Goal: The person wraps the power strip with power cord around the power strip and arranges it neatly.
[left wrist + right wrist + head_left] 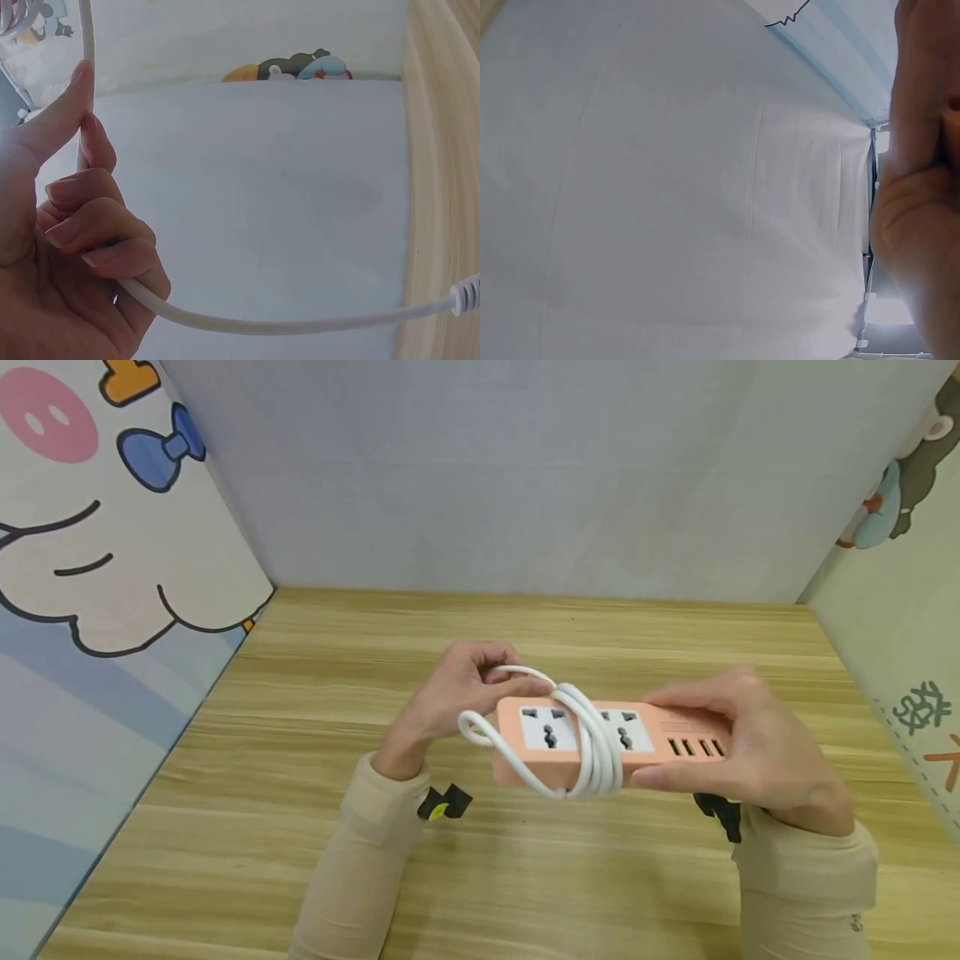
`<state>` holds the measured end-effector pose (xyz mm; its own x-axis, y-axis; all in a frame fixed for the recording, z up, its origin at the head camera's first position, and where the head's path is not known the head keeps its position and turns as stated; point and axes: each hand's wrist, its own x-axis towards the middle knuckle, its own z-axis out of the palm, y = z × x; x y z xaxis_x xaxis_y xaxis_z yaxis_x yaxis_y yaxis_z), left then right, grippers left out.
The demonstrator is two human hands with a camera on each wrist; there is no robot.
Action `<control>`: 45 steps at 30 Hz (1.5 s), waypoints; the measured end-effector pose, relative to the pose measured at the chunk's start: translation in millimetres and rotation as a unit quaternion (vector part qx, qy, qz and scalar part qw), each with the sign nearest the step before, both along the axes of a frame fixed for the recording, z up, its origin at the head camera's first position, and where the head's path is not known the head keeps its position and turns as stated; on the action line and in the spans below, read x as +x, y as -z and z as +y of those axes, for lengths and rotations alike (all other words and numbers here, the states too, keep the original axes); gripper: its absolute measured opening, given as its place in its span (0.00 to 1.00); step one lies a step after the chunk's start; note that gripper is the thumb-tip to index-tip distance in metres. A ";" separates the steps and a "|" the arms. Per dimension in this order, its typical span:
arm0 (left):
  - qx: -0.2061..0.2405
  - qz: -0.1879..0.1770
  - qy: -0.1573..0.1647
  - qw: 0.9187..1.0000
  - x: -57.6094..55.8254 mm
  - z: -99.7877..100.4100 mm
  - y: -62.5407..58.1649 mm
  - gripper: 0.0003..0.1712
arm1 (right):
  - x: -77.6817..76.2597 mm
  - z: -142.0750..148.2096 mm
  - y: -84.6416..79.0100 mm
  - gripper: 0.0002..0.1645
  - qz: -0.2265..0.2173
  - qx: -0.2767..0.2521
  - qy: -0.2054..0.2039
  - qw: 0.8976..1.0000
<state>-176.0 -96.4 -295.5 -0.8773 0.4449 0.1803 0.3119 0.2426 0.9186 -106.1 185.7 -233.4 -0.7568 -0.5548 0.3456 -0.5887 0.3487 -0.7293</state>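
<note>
A peach-orange power strip (551,727) with white socket panels and several USB ports is held up over the table in the head view. My right hand (772,756) grips its right end, thumb along the near side and fingers over the far side. A white cord (600,756) is wound round the strip's middle, with a loose loop at the left end. My left hand (468,681) pinches the cord between thumb and index finger. In the left wrist view the cord (225,325) passes through the curled fingers toward a ribbed collar (466,296) at the right edge.
The wood-grain table (240,827) lies below both hands. A pale grey panel (510,485) stands at the back, with a cartoon-printed panel (112,527) on the left and another printed panel (892,610) on the right.
</note>
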 end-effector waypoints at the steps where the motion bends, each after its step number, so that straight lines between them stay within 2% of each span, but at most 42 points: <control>1: -0.001 0.005 -0.002 1.000 -0.2 0.1 0.3 0.18 | -0.4 0.3 -0.1 0.29 -0.003 0.011 0.000 1.000; 7: -0.013 0.027 -0.034 0.999 0.8 -0.5 2.8 0.34 | -4.4 1.4 0.6 0.25 -0.012 0.053 -0.028 0.998; 10: -0.022 0.029 -0.056 0.998 2.1 -0.2 2.5 0.36 | -6.3 0.9 1.4 0.24 -0.014 0.059 -0.057 0.997; 14: -0.053 0.052 -0.089 0.993 3.1 2.0 2.1 0.37 | -7.7 -0.1 2.2 0.19 -0.023 0.082 -0.074 0.994; 18: -0.088 0.091 -0.116 0.985 2.8 3.9 2.6 0.36 | -7.9 -0.3 2.6 0.15 -0.025 0.128 -0.052 0.990; 26: -0.132 0.191 -0.138 0.963 -0.2 6.5 4.4 0.36 | -8.7 -1.4 3.9 0.11 -0.044 0.170 -0.035 0.984; 31: -0.162 0.213 -0.155 0.951 -0.7 5.7 4.5 0.37 | -9.5 -5.6 5.1 0.12 -0.057 0.204 -0.013 0.977; 36: -0.179 0.229 -0.161 0.943 0.3 6.1 5.6 0.37 | -9.7 -8.3 8.2 0.14 -0.054 0.219 -0.002 0.974; 39: -0.181 0.234 -0.159 0.942 1.7 6.7 4.8 0.37 | -10.8 -9.9 10.4 0.15 -0.057 0.231 0.007 0.971; 45: -0.167 0.215 -0.150 0.951 9.8 6.3 -3.0 0.38 | -14.0 -12.8 13.4 0.19 -0.043 0.235 -0.005 0.971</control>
